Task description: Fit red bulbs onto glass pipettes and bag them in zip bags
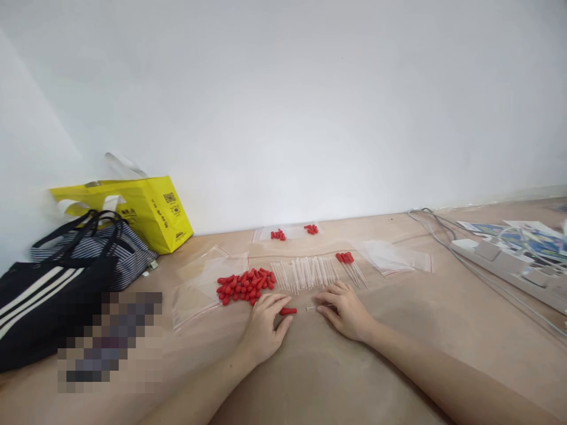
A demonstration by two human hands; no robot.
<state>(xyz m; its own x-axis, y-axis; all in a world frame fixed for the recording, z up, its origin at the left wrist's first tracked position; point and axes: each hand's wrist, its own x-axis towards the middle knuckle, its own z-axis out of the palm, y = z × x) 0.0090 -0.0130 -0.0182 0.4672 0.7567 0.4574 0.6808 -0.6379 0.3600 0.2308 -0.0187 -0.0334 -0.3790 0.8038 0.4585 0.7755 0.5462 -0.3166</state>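
Between the thumb and fingers of my left hand (267, 328) is a red rubber bulb (289, 311), its narrow end pointing right. My right hand (346, 310) pinches a thin clear tube (309, 309), whose tip points left at the bulb; a small gap separates the two. Behind my left hand lies a pile of red bulbs (245, 284). A row of clear tubes (305, 273) spreads behind and between my hands. Several tubes with red bulbs on their ends (350, 267) lie just behind my right hand.
Clear plastic bags (394, 258) lie at both sides, and another (292, 232) with red bulbs is near the wall. A yellow bag (155, 212) and black bag (48, 301) stand left. A power strip (509, 265) with cables sits right.
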